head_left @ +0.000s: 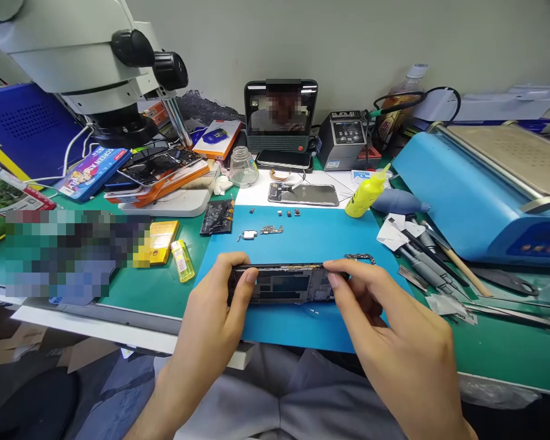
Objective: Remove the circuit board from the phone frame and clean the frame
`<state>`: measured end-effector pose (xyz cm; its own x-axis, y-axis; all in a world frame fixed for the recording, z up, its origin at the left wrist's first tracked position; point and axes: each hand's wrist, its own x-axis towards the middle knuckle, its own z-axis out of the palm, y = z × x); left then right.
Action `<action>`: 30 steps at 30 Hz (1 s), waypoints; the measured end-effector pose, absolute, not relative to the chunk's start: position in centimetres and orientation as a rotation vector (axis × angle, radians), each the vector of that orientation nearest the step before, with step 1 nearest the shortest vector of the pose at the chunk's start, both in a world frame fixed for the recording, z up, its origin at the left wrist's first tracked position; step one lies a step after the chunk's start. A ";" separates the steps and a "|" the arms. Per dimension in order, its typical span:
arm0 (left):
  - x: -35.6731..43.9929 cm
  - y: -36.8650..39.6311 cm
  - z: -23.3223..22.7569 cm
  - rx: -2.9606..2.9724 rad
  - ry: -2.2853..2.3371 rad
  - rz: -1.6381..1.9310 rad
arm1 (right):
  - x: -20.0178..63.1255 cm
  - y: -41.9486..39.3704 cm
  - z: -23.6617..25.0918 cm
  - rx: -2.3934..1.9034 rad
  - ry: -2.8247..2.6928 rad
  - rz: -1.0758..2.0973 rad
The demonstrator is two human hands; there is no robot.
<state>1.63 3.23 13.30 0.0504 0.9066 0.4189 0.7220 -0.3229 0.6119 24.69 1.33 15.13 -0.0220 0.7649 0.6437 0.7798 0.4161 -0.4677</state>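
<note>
- Over the blue mat [302, 330] at the front of the counter [165, 287], I hold an opened phone frame [284, 284] lengthwise between both hands — my left hand [215, 305] clasps its left end, thumb laid on the edge, and my right hand [371, 305] pinches its right end with thumb and fingertips.
- The frame sits just above the mat, tilted toward me, its inner cavity bare and dark.
- Judging from how things lie, the teardown is well along: small parts [266, 231] rest in a loose row farther up the mat, a dark board [217, 217] lies at the mat's left edge, and a screen panel [303, 194] lies flat on the white sheet beyond.
- What remains inside the frame I cannot make out.
- To my right, screwdrivers [421, 256] and tweezers [508, 305] lie near — a yellow bottle [364, 194] leans by them.
</note>
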 end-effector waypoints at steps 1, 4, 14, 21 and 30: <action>1.7 3.2 13.2 2.094 1.680 1.134 | 24.7 1.5 15.1 -1.339 -1.771 -0.011; 1.9 3.1 12.6 2.109 1.728 1.135 | 24.7 1.7 14.8 -1.340 -1.760 -0.016; 2.4 3.3 10.6 2.197 1.786 1.115 | 24.3 1.6 14.2 -1.379 -1.757 -0.126; 2.5 3.2 10.5 2.211 1.824 1.096 | 25.1 0.3 13.7 -1.406 -1.716 -0.194; 2.4 3.2 10.2 2.222 1.813 1.144 | 24.2 0.5 13.8 -1.386 -1.816 -0.123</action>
<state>2.44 3.17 10.18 0.0366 0.8644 0.5016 0.8247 -0.3095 0.4733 24.24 0.53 13.82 -0.0491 0.7563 0.6524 0.8373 0.3872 -0.3860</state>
